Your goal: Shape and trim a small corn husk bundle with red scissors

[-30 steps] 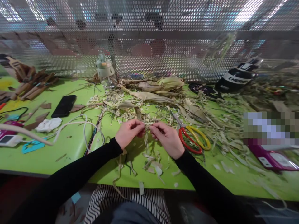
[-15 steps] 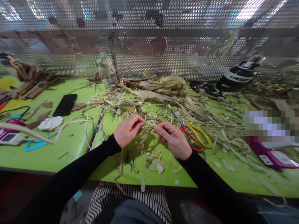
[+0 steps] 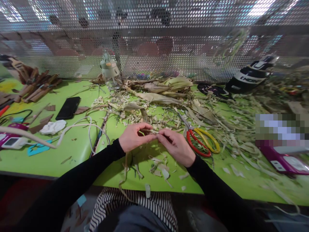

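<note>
My left hand [image 3: 132, 138] and my right hand [image 3: 177, 146] meet over the middle of the green table [image 3: 72, 154], fingertips touching. Both pinch a thin pale strip of dried corn husk [image 3: 151, 131] that runs between them. Husk scraps [image 3: 159, 166] lie on the table just below my hands. Red and yellow handled scissors [image 3: 201, 141] lie to the right of my right hand. A pile of dried corn husks [image 3: 164, 88] lies behind my hands.
A black phone [image 3: 68, 108], a white cord [image 3: 79, 127] and a crumpled white cloth [image 3: 51, 126] lie to the left. A bottle [image 3: 109, 71] stands against the perforated metal screen [image 3: 154, 38]. Brown sticks [image 3: 36, 87] sit far left. A magenta device [image 3: 282, 161] lies at right.
My hands, a little apart half a second ago, have come back together, fingertips meeting on the husk strip. The view has shifted slightly.
</note>
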The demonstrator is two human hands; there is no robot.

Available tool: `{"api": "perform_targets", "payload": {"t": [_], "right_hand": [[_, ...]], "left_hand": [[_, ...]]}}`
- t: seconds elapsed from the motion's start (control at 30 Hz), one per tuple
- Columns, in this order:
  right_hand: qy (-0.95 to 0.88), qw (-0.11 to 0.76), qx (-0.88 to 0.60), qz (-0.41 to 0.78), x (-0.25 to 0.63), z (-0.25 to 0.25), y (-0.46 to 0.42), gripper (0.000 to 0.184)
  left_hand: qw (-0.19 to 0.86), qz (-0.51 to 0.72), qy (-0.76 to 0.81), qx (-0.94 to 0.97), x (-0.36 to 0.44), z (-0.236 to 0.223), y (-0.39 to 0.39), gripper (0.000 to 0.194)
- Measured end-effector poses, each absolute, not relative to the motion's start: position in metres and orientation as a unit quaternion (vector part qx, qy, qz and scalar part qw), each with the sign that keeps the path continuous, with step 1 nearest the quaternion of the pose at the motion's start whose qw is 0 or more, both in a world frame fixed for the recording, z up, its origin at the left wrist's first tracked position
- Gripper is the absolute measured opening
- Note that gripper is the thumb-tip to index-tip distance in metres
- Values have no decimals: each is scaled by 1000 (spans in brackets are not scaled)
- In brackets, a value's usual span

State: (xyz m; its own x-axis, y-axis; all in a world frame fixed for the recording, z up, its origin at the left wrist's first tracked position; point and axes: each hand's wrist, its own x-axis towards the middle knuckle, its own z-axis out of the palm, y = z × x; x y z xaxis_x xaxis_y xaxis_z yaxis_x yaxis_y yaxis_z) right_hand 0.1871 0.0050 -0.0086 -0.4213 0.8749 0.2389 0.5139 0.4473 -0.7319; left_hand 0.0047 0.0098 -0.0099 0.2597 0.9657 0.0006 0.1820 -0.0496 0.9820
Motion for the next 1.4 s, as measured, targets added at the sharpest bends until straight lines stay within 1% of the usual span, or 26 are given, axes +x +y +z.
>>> {"api": "perform_targets", "payload": {"t": [0.17,0.4,0.53,0.63,0.73,0.77,0.97,1.1,1.13,1.17,1.27,1.3,1.33,1.4], "right_hand": [[-794,309,-426,305,186,-1,-1,28],[-787,323,-408,331,189,3,-6,25],[-774,334,-420,336,189,0,-4,25],[-749,344,-446,350,188,-5,2,27],[-726,354,-463,364,190,-9,10,28],[-721,358,-469,362,191,-10,13,28],[-740,348,-471,332,194,-10,22,29],[-696,425,-510,272,202,-6,26,32],[-686,432,-525,258,204,-5,26,32],[-687,420,-536,255,204,-4,26,33],[-719,329,-539,291,194,-6,25,36],[-724,313,-530,312,188,-8,25,35],[-721,319,-518,333,180,-11,25,33],[-695,365,-485,386,164,-16,28,31]], "left_hand": [[529,415,469,572,8,-6,4,21],[534,430,462,563,9,-3,-3,20],[558,439,464,529,7,-2,1,22],[617,432,441,488,5,-5,8,30],[681,436,393,438,3,-12,16,52],[696,436,385,421,2,-14,17,53],[752,409,358,372,5,-26,19,36],[749,455,362,318,8,-30,23,31],[744,472,364,302,9,-30,25,29],[738,488,365,290,9,-31,26,26],[713,522,373,283,12,-31,30,19],[706,529,376,284,12,-31,31,18],[701,532,378,286,13,-30,31,18],[700,533,380,288,14,-29,30,19]]}}
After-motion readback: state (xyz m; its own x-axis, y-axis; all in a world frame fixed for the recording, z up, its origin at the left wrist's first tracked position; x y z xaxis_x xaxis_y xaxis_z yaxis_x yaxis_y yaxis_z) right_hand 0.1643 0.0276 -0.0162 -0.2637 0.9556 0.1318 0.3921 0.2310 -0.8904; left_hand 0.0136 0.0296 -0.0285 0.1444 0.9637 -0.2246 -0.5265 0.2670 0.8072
